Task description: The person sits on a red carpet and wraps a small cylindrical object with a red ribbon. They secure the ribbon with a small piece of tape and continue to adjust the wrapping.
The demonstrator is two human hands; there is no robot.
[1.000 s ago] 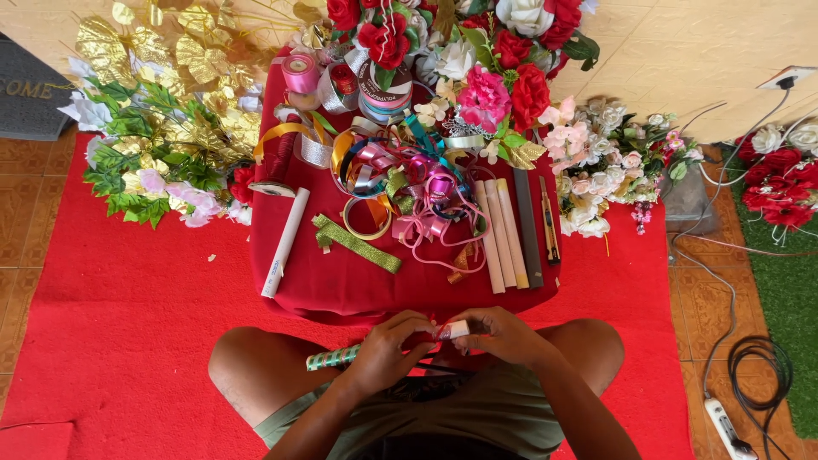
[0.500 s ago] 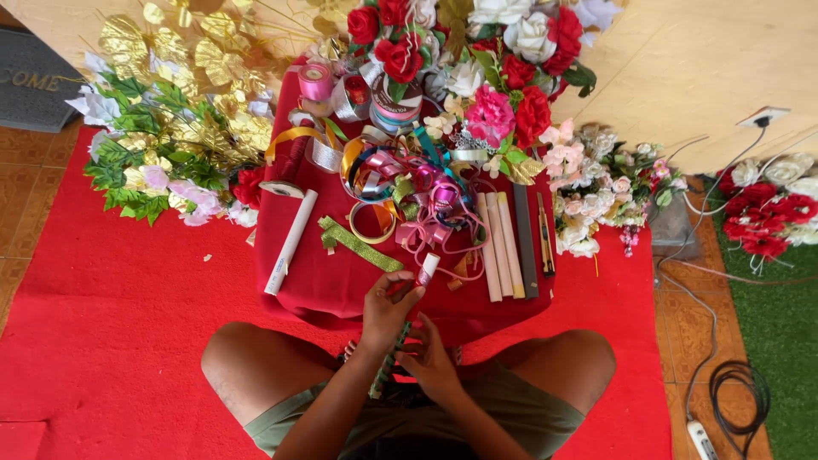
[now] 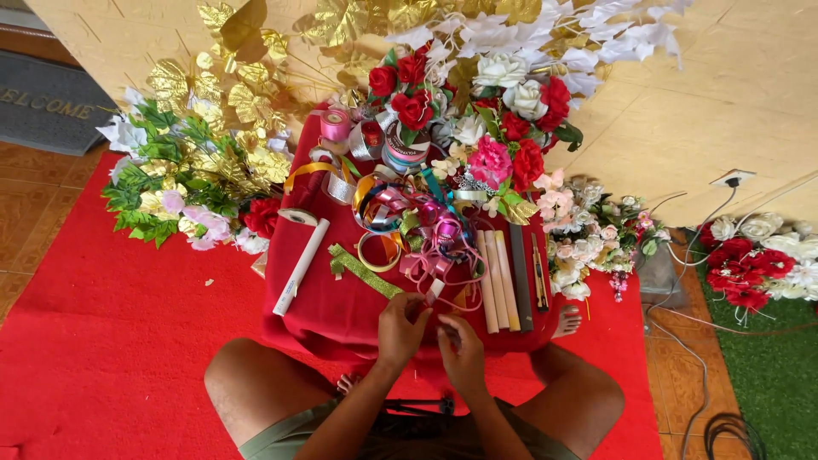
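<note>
I sit on the floor at a low table covered in red cloth. Both my hands meet at its front edge. My left hand pinches a small white strip that sticks up from its fingertips. My right hand is curled right against the left; what it grips is hidden. Just beyond the hands lie a tangle of pink and coloured ribbons, a green glitter strip, a white roll and several beige sticks.
Ribbon spools and artificial red, white and pink flowers crowd the table's far side. Gold leaves and green foliage lie left. A red carpet covers the floor. A wall socket and cables are on the right.
My hands rose from my lap to the table's front edge. The green stick they held a second ago is out of sight. The camera has moved closer.
</note>
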